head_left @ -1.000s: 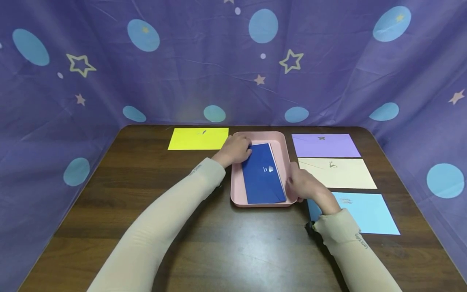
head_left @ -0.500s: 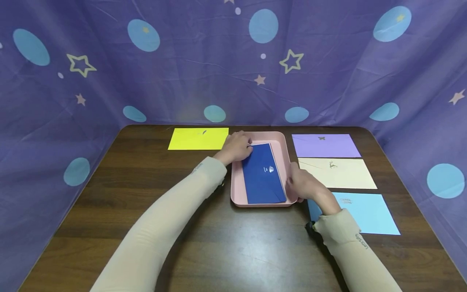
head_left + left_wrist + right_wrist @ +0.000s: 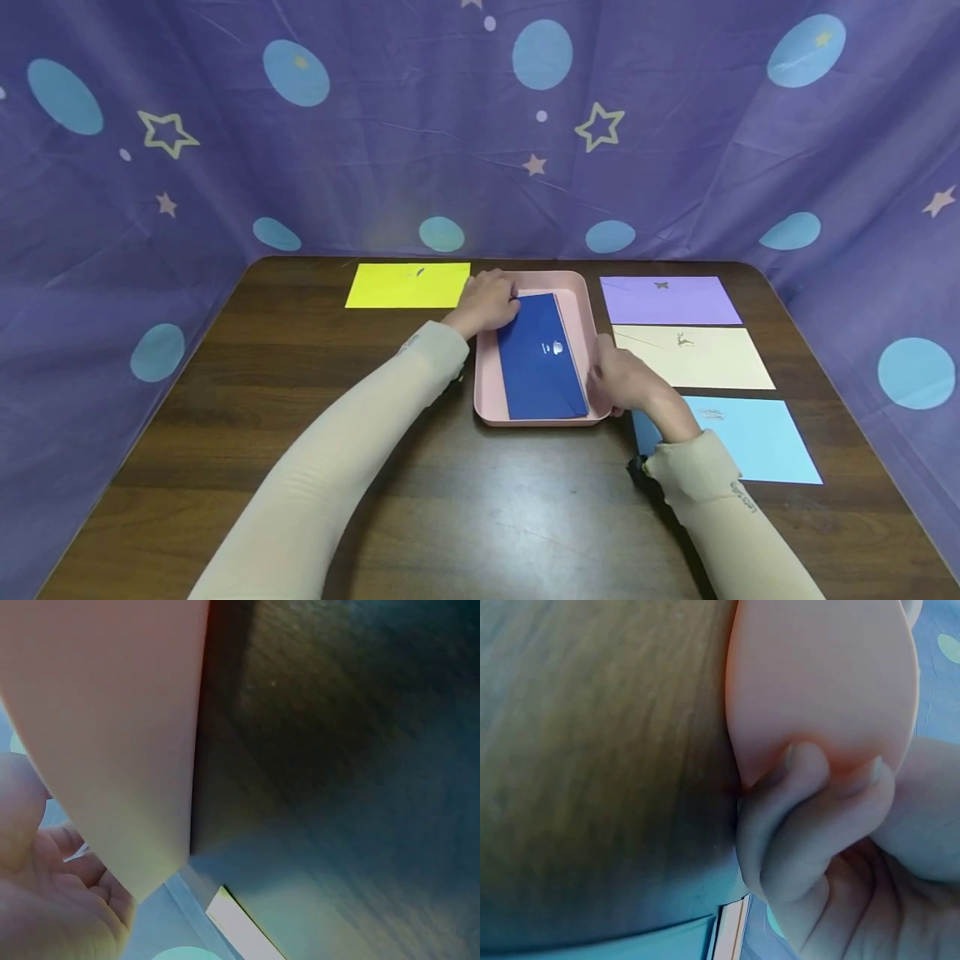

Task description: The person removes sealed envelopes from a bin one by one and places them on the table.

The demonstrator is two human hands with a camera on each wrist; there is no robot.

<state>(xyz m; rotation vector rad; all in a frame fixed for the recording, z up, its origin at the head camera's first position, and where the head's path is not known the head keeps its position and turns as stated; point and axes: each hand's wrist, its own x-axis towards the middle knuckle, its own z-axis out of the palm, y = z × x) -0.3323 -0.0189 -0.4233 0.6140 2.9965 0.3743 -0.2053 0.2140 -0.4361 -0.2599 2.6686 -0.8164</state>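
Observation:
A pink tray (image 3: 491,396) stands on the wooden table with a blue envelope (image 3: 536,358) lying in it. A thin pale edge shows along the envelope's right side. At the tray's far left corner, my left hand (image 3: 486,302) has curled fingers on the envelope's far end; the fingertips are partly hidden. The left wrist view shows these curled fingers (image 3: 90,874) beyond the tray's outer wall (image 3: 120,750). My right hand (image 3: 622,377) grips the tray's right wall near the front corner, with fingertips (image 3: 806,761) against its outside.
A yellow envelope (image 3: 405,285) lies left of the tray. To the right lie a purple envelope (image 3: 667,304), a cream envelope (image 3: 697,362) and a light blue envelope (image 3: 765,442), the last partly under my right forearm. A purple patterned curtain (image 3: 375,167) hangs behind the table.
My left hand has shifted slightly to the right. The pale strip along the blue envelope's far edge no longer shows. My right hand and the tray have stayed in place.

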